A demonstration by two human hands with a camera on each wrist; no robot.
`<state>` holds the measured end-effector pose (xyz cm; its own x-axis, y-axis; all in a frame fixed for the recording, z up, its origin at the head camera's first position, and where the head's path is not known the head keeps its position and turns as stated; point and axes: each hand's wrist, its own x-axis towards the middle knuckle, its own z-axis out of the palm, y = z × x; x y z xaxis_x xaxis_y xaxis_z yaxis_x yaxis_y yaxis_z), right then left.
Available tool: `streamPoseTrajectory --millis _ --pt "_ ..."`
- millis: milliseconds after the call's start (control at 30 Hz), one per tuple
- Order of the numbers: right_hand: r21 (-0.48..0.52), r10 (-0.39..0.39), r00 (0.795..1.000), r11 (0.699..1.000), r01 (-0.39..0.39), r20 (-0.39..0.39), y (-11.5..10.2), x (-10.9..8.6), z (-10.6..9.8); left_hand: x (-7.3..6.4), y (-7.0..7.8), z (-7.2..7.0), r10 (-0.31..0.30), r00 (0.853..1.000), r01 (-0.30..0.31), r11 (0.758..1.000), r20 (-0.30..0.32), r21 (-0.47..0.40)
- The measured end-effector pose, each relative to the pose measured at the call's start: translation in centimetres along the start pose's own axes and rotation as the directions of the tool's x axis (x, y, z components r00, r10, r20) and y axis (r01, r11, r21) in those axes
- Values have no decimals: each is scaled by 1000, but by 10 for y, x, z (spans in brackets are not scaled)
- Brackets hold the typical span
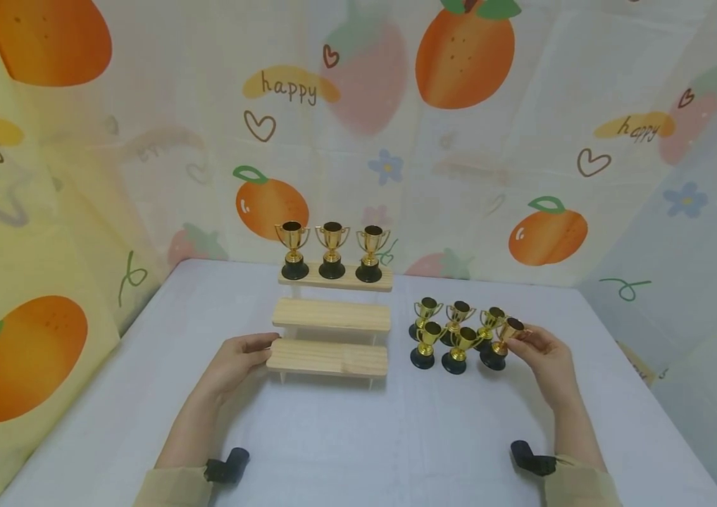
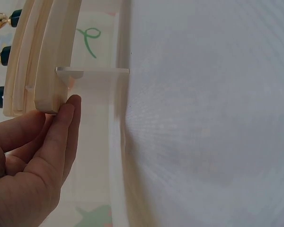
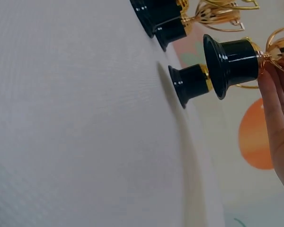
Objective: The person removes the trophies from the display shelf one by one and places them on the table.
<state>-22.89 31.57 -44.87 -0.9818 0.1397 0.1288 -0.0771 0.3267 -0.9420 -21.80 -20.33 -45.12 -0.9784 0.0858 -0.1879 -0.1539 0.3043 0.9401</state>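
Note:
With its fingertips, my right hand grips a small gold trophy by its cup. In the right wrist view the black base of that trophy hangs tilted, raised off the cloth. Several more gold trophies stand close beside it on the table, right of the shelf. My left hand pinches the left end of the lowest board of a three-step wooden shelf. Seen from the left wrist, the thumb and fingers meet at the board's end. Three trophies stand upright in a row on the top board.
The middle board is bare, and clear supports carry the boards. A white cloth covers the table. Behind it hangs a fruit-printed curtain, with further printed sheets at both sides.

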Motion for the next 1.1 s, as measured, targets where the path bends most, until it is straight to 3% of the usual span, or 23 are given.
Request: streamPoseTrajectory --millis 200,433,633,867,1100 --pt "-67 16 999 998 -14 40 8 0 0 2 -2 -1 4 1000 -4 1000 2 -1" --pt "5 5 996 1000 -5 88 15 0 -1 1 0 0 -4 1000 4 1000 -5 7" --pt "10 10 992 1000 -11 124 16 -2 0 0 0 0 -20 1000 20 1000 -15 16" --pt "-20 60 990 998 -58 131 17 -1 0 1 -1 0 -26 999 26 999 -23 20" --pt "-47 61 989 997 -55 134 18 0 0 1 0 0 -15 1000 15 1000 -17 8"
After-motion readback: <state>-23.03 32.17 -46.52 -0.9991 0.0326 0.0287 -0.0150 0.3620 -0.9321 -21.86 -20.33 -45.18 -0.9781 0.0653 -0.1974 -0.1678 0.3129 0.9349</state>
